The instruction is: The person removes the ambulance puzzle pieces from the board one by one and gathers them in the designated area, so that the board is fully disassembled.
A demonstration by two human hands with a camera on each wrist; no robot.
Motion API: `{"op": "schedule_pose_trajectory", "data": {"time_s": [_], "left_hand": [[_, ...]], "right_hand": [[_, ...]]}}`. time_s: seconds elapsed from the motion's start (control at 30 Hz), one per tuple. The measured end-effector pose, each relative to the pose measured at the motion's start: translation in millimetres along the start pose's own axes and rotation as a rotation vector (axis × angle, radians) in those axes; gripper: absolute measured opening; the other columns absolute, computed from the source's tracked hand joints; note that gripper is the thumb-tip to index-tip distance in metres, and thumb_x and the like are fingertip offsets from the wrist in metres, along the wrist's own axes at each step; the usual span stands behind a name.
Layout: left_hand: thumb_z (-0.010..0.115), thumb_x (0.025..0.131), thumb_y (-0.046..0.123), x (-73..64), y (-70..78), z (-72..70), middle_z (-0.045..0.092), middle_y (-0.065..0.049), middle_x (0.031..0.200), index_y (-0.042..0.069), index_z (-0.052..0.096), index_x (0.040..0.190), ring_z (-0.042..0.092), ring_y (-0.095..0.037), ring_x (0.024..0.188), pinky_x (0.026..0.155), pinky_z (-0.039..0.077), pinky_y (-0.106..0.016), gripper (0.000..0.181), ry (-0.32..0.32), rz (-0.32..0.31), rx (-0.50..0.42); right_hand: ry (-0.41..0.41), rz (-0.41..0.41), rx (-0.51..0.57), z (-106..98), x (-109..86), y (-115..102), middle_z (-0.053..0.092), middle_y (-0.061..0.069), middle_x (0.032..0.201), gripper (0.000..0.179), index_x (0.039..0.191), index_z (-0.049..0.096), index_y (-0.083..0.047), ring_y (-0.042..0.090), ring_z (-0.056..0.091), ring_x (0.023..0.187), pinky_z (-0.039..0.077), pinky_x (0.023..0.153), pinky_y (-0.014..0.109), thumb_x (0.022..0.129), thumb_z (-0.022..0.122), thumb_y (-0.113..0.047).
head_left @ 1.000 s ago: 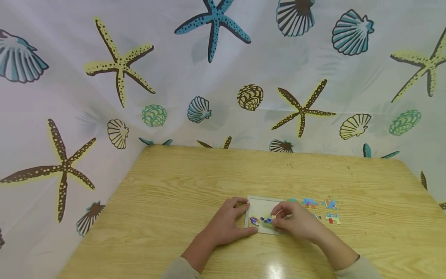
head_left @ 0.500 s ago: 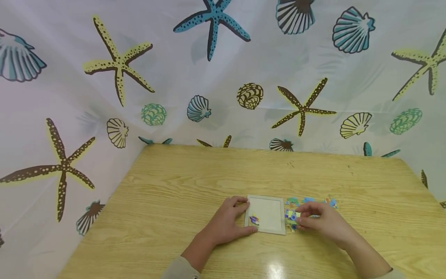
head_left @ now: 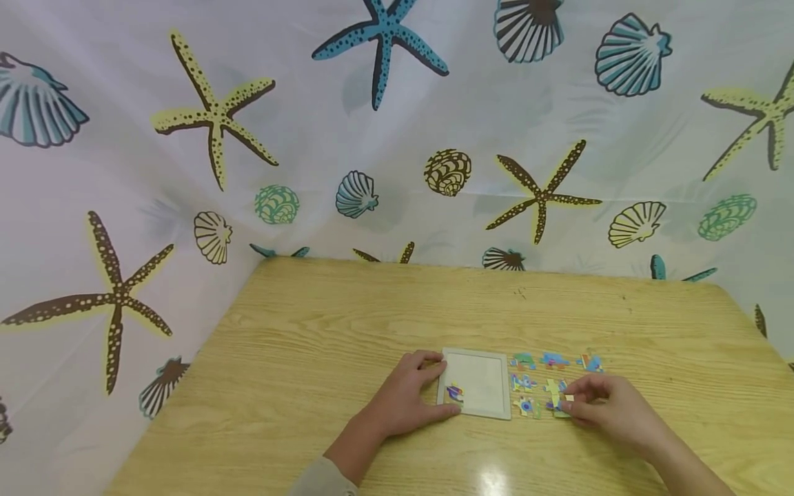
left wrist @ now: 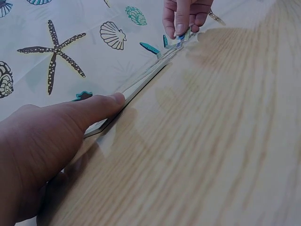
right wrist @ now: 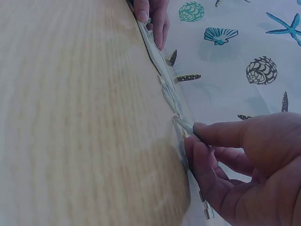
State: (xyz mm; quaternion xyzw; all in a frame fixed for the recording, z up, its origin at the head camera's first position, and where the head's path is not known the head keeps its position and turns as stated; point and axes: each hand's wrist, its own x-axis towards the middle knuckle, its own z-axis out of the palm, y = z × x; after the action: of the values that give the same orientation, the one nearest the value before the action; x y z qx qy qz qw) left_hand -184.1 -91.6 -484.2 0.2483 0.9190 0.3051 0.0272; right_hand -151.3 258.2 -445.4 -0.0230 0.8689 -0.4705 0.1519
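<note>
My left hand (head_left: 409, 396) holds the left side of a shallow white puzzle tray (head_left: 506, 386), its thumb along the near edge and its fingers at the left edge. A colourful jigsaw piece (head_left: 455, 393) lies in the tray's near left corner. To the right of the tray my right hand (head_left: 611, 408) pinches another jigsaw piece (right wrist: 184, 125) between thumb and fingers, tilted, close over the loose pieces. In the head view the right fingertips overlap the pieces beneath them. The left wrist view shows the left thumb (left wrist: 106, 108) pressing on the tray's edge.
Several loose jigsaw pieces lie in rows right of the tray, among them a green one (head_left: 523, 360), a blue one (head_left: 554, 359) and a blue and orange one (head_left: 592, 363). Behind the wooden table (head_left: 347, 310) hangs a shell and starfish cloth (head_left: 384, 234).
My right hand has lifted a piece away from the tray and moved right, over the loose pieces. The left hand stays at the tray's left side.
</note>
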Motion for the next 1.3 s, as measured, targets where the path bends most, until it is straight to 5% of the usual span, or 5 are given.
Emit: {"op": "schedule_pose_trajectory", "data": {"time_s": [0.27,0.53,0.93,1.13,1.3], "left_hand": [[0.073,0.085,0.058,-1.0,-1.4,-2.2,0.044,0.001,0.151,0.009,0.051,0.146,0.043,-0.019,0.132,0.108,0.044,-0.042,0.082,-0.010,-0.001,-0.002],[0.070,0.085,0.062,-1.8,-2.4,0.6,0.045,0.003,0.150,0.010,0.052,0.146,0.043,-0.019,0.132,0.108,0.043,-0.042,0.082,-0.012,0.012,0.022],[0.071,0.085,0.059,-1.4,-0.5,-3.5,0.046,0.001,0.149,0.009,0.052,0.145,0.044,-0.018,0.130,0.108,0.044,-0.041,0.081,0.001,0.018,0.029],[0.071,0.084,0.061,-0.3,-1.5,-3.4,0.047,0.001,0.148,0.009,0.054,0.144,0.044,-0.019,0.130,0.108,0.044,-0.042,0.081,0.006,0.010,0.038],[0.071,0.084,0.061,-0.9,-2.6,-2.3,0.048,0.001,0.147,0.009,0.055,0.143,0.043,-0.021,0.133,0.109,0.043,-0.044,0.080,0.010,0.015,0.029]], "right_hand": [[0.180,-0.008,-0.382,7,0.3,-8,0.069,-0.002,0.085,0.028,0.098,0.073,-0.006,0.013,0.061,0.080,0.054,0.073,0.037,0.081,0.083,-0.027],[0.134,-0.015,-0.337,9,-1.2,-14,0.066,-0.001,0.084,0.027,0.099,0.071,-0.004,0.014,0.059,0.076,0.052,0.068,0.031,0.084,0.080,-0.025],[-0.053,-0.169,-0.007,50,21.6,-47,0.060,0.006,0.084,0.032,0.108,0.068,0.004,0.016,0.068,0.070,0.058,0.062,0.026,0.090,0.074,-0.021],[-0.128,-0.196,-0.005,75,37.3,-61,0.062,0.005,0.085,0.032,0.110,0.069,0.004,0.014,0.064,0.069,0.053,0.058,0.023,0.090,0.074,-0.021],[-0.144,-0.243,-0.072,93,45.0,-72,0.067,0.011,0.105,0.033,0.116,0.069,0.001,0.016,0.069,0.085,0.057,0.068,0.026,0.088,0.076,-0.015]]}}
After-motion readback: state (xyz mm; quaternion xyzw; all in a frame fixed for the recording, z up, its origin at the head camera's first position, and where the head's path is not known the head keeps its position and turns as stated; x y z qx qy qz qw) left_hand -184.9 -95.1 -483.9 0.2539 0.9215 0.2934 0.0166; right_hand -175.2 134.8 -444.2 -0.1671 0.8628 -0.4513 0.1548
